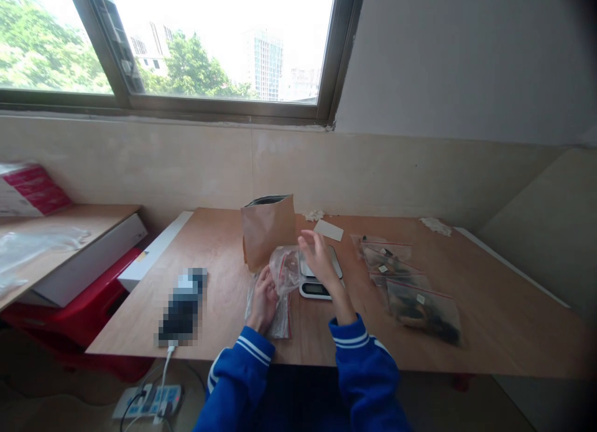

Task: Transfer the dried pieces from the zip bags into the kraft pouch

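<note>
My left hand (265,298) is closed on the edge of a clear zip bag (285,270) with a red seal line, which it holds up off the table. More clear zip bags (281,320) lie flat under and beside that hand. My right hand (319,258) is raised above a white digital kitchen scale (315,289), its fingers apart and nothing seen in them. Part of the scale is hidden behind my right hand and wrist. Just beyond my left hand stands an upright brown paper pouch (268,230) with its top open.
Several filled zip bags (422,311) with dark contents and small labels lie on the right of the wooden table (494,320). A white card (329,230) lies behind the scale. At left, a pixelated dark device (180,314) has a cable running down to a power strip (149,399).
</note>
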The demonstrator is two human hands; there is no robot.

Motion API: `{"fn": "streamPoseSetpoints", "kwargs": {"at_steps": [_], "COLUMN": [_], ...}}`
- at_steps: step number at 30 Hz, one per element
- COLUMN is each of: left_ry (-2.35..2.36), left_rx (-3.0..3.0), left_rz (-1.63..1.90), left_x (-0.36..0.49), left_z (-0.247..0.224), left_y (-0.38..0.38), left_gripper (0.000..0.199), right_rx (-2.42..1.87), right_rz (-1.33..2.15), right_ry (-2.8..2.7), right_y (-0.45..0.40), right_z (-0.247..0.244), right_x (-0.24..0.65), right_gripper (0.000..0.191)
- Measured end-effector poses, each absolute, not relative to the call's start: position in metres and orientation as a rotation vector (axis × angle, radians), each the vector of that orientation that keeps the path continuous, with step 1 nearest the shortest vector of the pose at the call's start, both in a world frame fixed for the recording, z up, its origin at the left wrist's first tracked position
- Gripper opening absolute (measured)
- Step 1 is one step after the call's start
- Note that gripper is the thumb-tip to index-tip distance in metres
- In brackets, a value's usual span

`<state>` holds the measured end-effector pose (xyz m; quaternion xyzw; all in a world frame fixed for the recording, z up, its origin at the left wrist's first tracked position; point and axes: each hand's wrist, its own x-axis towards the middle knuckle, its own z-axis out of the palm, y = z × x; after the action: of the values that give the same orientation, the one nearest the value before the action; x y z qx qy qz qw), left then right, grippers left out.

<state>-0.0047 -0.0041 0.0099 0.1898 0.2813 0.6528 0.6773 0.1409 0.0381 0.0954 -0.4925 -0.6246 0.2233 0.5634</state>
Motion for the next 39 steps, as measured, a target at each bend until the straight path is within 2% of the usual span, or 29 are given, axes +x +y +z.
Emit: {"fn": "streamPoseSetpoints", "kwargs": {"at_steps": [3, 6, 8, 12, 15, 17, 19, 25, 29, 32, 36, 39], "left_ry": [0.677, 0.752, 0.796, 0.801, 0.743, 0.726, 0.745, 0.798, 0.860, 0.937, 1.031, 1.181], "left_rx": [0.566, 0.730, 0.841, 0.949, 0.939, 0.950, 0.968, 0.847, 0.809, 0.915, 1.069, 1.145], "left_rz": [1.522, 1.582, 1.559, 1.444, 1.308, 1.249, 1.253, 1.170, 1.072, 1.158, 1.302, 1.359], "left_x": [-0.001, 0.001, -0.001, -0.008, -0.011, -0.010, -0.007, -0.003, -0.003, -0.006, -0.017, -0.033], "left_z": [0.006, 0.006, 0.010, 0.023, 0.033, 0.038, 0.040, 0.033, 0.027, 0.028, 0.034, 0.034], "left_y": [-0.004, -0.005, -0.008, -0.019, -0.029, -0.037, -0.045, -0.067, -0.067, -0.062, -0.062, -0.067], "left_gripper": [0.030, 0.022, 0.020, 0.026, 0.039, 0.045, 0.045, 0.047, 0.058, 0.063, 0.055, 0.048], "right_rx": [-1.210, -1.172, -1.151, -1.073, -1.040, -1.040, -1.045, -1.037, -1.066, -1.083, -1.157, -1.319], "right_rz": [0.892, 1.160, 1.150, 0.907, 0.802, 0.847, 0.964, 1.329, 1.467, 1.454, 1.403, 1.021], "right_ry": [-1.285, -1.105, -0.998, -0.850, -0.837, -0.830, -0.805, -0.803, -0.923, -0.949, -0.985, -1.059], "right_y": [0.008, -0.008, -0.012, -0.010, -0.015, -0.024, -0.038, -0.078, -0.089, -0.092, -0.090, -0.084], "right_z": [0.070, 0.051, 0.046, 0.051, 0.062, 0.068, 0.070, 0.053, 0.046, 0.042, 0.025, 0.005], "right_x": [0.139, 0.149, 0.162, 0.191, 0.195, 0.186, 0.174, 0.157, 0.159, 0.158, 0.170, 0.206], "right_gripper": [0.052, 0.053, 0.051, 0.050, 0.066, 0.078, 0.083, 0.075, 0.076, 0.077, 0.077, 0.065]}}
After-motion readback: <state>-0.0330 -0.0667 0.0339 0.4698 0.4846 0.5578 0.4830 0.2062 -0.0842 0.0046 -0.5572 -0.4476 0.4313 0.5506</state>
